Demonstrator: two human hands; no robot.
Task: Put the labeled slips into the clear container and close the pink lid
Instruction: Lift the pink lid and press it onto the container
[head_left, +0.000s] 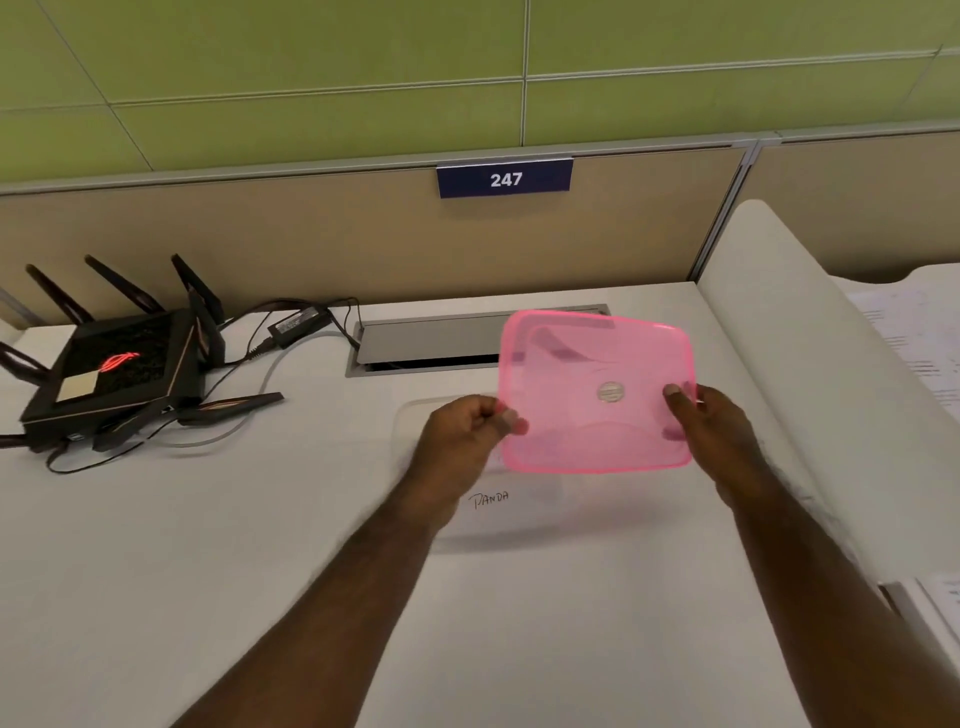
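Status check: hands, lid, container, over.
Both hands, left hand and right hand, grip pink lid, held above clear container. PANDA slip inside. Nothing blocking.

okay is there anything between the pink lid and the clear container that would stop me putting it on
Nothing visible blocks it. The pink lid is held in the air by the left hand and right hand, above and to the right of the clear container. A slip marked PANDA appears to lie inside, seemingly flat, though blur makes the container's rim hard to trace.
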